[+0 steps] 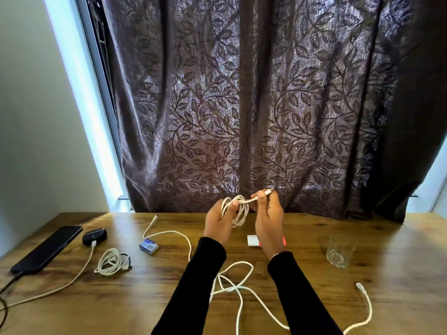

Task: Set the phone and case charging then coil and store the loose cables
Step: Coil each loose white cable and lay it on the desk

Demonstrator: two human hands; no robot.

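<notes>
Above the wooden table (302, 240), my left hand (219, 220) grips a coil of white cable (239, 211), thumb pressed over the loops. My right hand (267, 213) pinches that cable's free end near its plug, held up toward the curtain. A black phone (47, 249) lies at the far left with a dark cable in its near end. Beside it sits a black earbud case (94, 235) with a white cable (72, 281) plugged in. A finished white coil (112, 262) rests on the table. A loose white cable (239, 288) sprawls between my forearms.
A small blue box (148, 246) lies left of centre. A white block (252, 240) with something red behind it sits under my right wrist. An empty glass tumbler (337, 252) stands to the right. A dark leaf-patterned curtain (242, 105) hangs behind the table.
</notes>
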